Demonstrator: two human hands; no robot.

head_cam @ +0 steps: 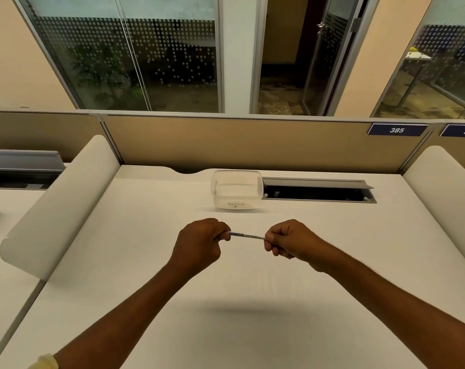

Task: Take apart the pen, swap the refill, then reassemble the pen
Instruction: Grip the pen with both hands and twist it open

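A slim white pen [246, 235] with black printed lettering is held level above the white desk [146, 262], between both fists. My left hand [199, 242] grips its left end and my right hand [287, 239] grips its right end. Both ends of the pen are hidden inside the fingers, so only the middle of the barrel shows. No loose refill is visible.
A clear plastic tub [236, 189] with handwriting on its front stands at the back of the desk. To its right is an open cable slot [317, 193]. White curved dividers [55, 209] flank the desk, and a beige partition [252, 142] closes the back.
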